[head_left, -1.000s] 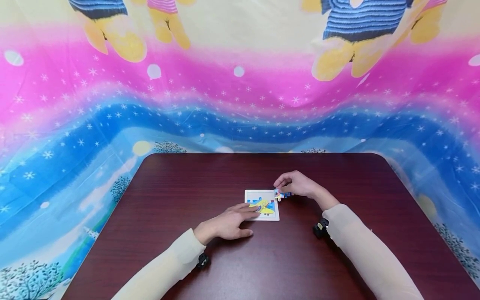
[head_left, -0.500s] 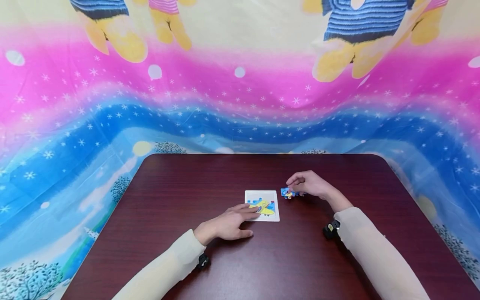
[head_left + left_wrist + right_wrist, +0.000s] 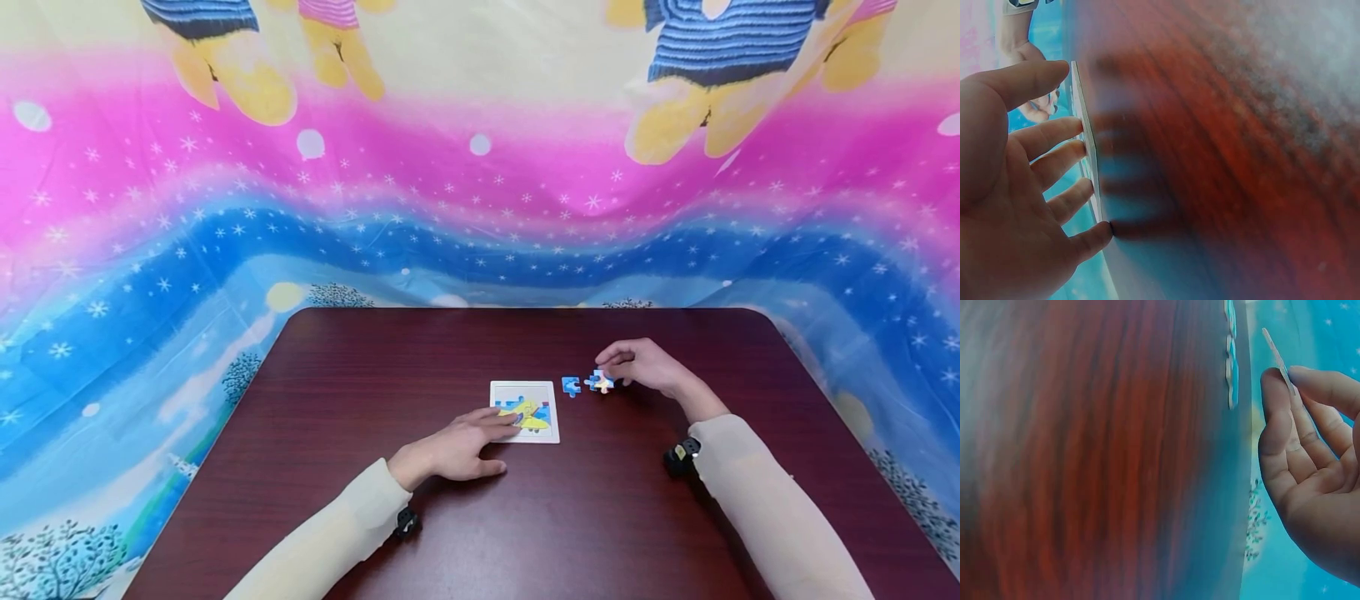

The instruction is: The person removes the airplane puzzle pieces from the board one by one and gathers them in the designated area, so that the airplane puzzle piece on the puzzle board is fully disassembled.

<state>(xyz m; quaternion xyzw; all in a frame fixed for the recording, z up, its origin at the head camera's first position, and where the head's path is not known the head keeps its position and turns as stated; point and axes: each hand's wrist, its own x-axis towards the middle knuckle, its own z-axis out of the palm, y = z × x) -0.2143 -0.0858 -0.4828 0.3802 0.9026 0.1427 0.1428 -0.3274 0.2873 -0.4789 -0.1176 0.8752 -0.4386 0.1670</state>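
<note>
In the head view, my left hand [image 3: 468, 442] lies with its fingers stretched over the left part of a small white-framed jigsaw puzzle [image 3: 555, 421] that pictures a yellow airplane. The left wrist view has those fingertips against the edge of the puzzle's frame [image 3: 1088, 140]. Farther right, my right hand [image 3: 641, 367] pinches a puzzle piece [image 3: 1279, 359] between thumb and index finger, held above the table. A loose blue puzzle piece [image 3: 572, 386] lies just right of the frame. More pieces [image 3: 590, 382] are close by the right fingertips and overlap in view, partly hidden.
The dark red-brown wooden table [image 3: 420, 350] reaches back to a rounded far edge. Behind it hangs a colourful printed cloth [image 3: 480, 192]. Each cuff has a small black camera [image 3: 681, 457] strapped to it.
My right hand has moved right, away from the puzzle frame, taking the pinched puzzle piece along. The loose blue piece beside the frame now shows uncovered. The left hand stays in place.
</note>
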